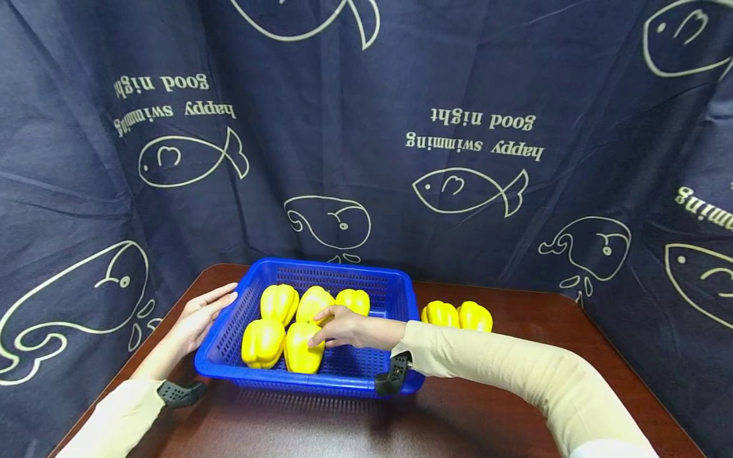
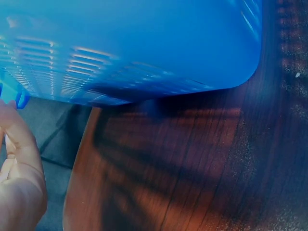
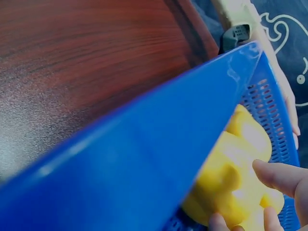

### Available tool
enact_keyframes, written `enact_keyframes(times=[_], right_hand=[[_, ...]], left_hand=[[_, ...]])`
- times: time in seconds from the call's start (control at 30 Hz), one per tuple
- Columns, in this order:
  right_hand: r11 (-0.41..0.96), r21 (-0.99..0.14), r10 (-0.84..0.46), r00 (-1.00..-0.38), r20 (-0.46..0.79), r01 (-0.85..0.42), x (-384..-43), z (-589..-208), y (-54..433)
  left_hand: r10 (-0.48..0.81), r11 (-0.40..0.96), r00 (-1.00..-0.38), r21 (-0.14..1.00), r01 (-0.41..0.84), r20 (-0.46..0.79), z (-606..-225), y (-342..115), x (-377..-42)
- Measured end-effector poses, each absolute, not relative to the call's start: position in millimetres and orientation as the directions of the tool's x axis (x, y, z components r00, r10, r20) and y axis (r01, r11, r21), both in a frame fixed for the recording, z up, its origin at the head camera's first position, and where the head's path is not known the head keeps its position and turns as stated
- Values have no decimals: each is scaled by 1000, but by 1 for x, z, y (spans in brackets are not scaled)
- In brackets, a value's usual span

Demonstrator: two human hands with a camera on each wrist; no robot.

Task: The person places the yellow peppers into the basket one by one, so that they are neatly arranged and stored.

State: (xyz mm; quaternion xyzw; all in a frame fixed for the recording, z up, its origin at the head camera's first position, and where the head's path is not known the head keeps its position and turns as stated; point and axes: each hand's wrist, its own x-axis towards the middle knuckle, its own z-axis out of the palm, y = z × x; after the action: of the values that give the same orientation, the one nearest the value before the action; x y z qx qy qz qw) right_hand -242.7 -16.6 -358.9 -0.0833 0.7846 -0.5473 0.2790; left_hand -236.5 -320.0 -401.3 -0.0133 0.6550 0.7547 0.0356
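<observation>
Several yellow bell peppers sit in a blue plastic basket [image 1: 366,383]. My right hand [image 1: 343,327] reaches into it from the right, over the front-middle bell pepper [image 1: 300,353]. In the right wrist view, the thumb [image 3: 276,174] and fingers of this hand are spread apart beside the bell peppers [image 3: 231,178]; whether the fingertips press one is hard to tell. At the basket's left side, my left hand [image 1: 197,323] rests its extended fingers against the rim. Only part of that hand [image 2: 21,178] shows in the left wrist view, below the basket wall [image 2: 159,43].
Two more yellow bell peppers [image 1: 457,315] lie on the brown table [image 1: 487,394] to the right of the basket, partly hidden by the right sleeve. A dark blue curtain [image 1: 355,140] with white fish drawings hangs behind and at both sides. Each wrist wears a black device.
</observation>
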Motion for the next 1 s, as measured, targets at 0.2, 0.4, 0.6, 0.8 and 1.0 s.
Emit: enact_keyframes(times=[0.2, 0.4, 0.6, 0.8, 1.0], right_hand=[[392, -911, -453, -835, -313, 128, -242, -355, -13], [418, -906, -466, -842, -271, 61, -240, -345, -8], [448, -893, -483, -850, -212, -32, -239, -331, 1], [442, -888, -498, -858, -126, -126, -239, -320, 16], [420, -887, -486, -873, -43, -190, -239, -314, 30]], left_hand=[[33, -136, -997, 988, -76, -72, -402, -319, -235], [41, -159, -997, 984, -74, -68, -402, -320, -235], [44, -162, -997, 984, -77, -70, -400, -320, -236], [45, -147, -997, 987, -65, -59, -401, -319, -236], [42, -130, -998, 990, -56, -51, -402, -319, -235]])
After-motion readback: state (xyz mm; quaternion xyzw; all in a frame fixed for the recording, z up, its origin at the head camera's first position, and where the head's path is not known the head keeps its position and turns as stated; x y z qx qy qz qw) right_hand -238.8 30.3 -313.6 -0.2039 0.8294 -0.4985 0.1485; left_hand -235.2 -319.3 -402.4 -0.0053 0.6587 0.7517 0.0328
